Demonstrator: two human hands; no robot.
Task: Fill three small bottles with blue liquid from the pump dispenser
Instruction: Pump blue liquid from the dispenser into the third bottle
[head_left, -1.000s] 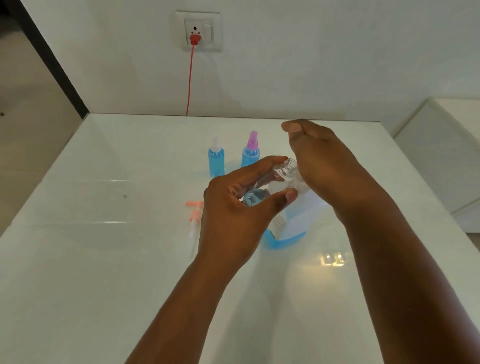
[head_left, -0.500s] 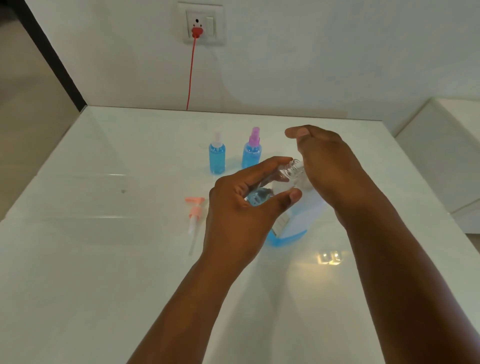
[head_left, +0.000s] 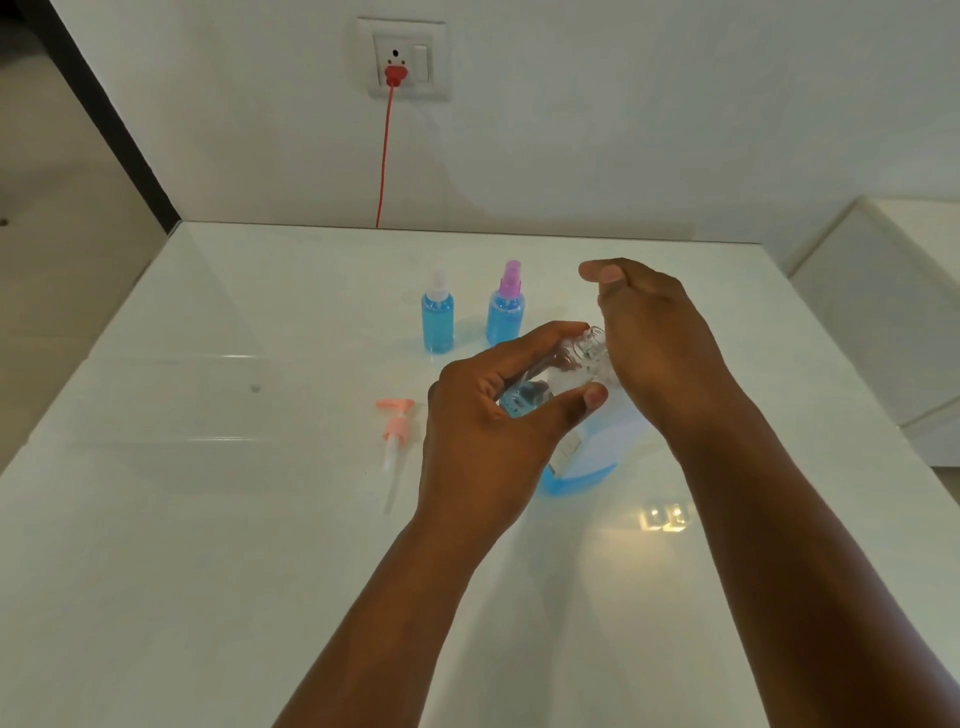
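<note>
The left hand (head_left: 483, 431) grips the third bottle (head_left: 566, 371), tilted neck-first toward the dispenser (head_left: 597, 447), which the right hand (head_left: 654, 338) seems to hold.

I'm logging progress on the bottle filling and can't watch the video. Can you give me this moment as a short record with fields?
surface: white table
filled bottles: two small capped bottles of blue liquid, white-capped bottle and pink-capped bottle, upright at the back
bottle in hand: small clear bottle, uncapped, tilted, some blue liquid inside
left hand: grips the small clear bottle
right hand: on the dispenser bottle; grip hidden
pump head: removed, lying on the table
wall: socket with red cord
</note>
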